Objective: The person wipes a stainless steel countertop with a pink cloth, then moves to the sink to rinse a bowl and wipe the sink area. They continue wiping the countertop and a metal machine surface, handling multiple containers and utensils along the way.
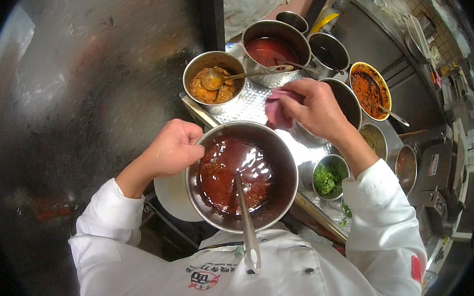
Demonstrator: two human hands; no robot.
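My left hand point(178, 148) grips the rim of a stainless steel pot point(289, 194) at its left side. Dark red liquid point(223, 167) fills the lower part of this pot, and a metal ladle point(247, 228) stands in it, its handle leaning towards my chest. My right hand point(313, 106) pinches a folded pink cloth point(277, 109) between thumb and fingers, above the shiny metal counter. Close to that hand is a round metal pot point(343, 98) with dark contents, partly hidden by my wrist.
Beyond stand a pot of red liquid point(271, 52), a smaller pot of orange-brown food point(213, 83) with a ladle, and a dark-filled pot point(328, 51). To the right are a bowl of red-orange paste point(369, 89) and a container of chopped greens point(326, 180). A white bucket point(176, 197) is below left.
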